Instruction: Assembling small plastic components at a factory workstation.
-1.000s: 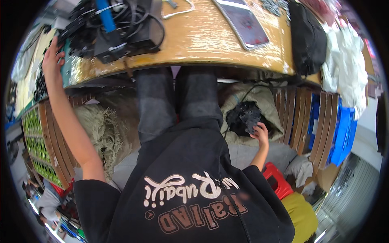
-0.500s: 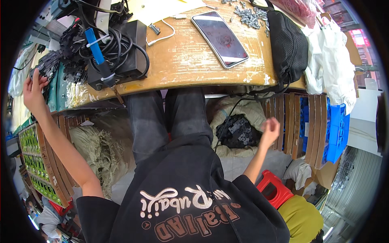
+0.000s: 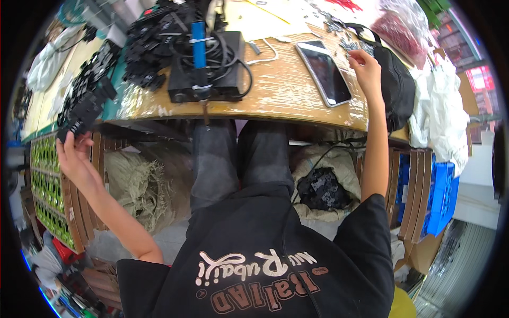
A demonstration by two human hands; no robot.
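My left hand [image 3: 77, 153] grips a black plastic part [image 3: 87, 108] at the left table edge, fingers closed on its lower end. The part is long, flat and tilted. Beyond it lies a heap of similar black parts [image 3: 96, 69]. My right hand [image 3: 367, 77] is raised over the right side of the table, beside small grey metal pieces [image 3: 335, 24]. Its fingers are bent into a pinch; what they hold, if anything, is too small to make out. A phone [image 3: 324, 74] lies just left of that hand.
A blue-handled soldering iron [image 3: 199, 47] stands upright before a black box [image 3: 230, 87] with coiled cable. Another pile of black parts [image 3: 146, 69] is left of it. A black pouch [image 3: 395, 87] lies at the right; below sits a sack [image 3: 305, 172] of black pieces.
My left hand has taken up a black plastic part and drawn it toward me. My right hand has risen from beside the sack to the metal pieces. The view has shifted left.
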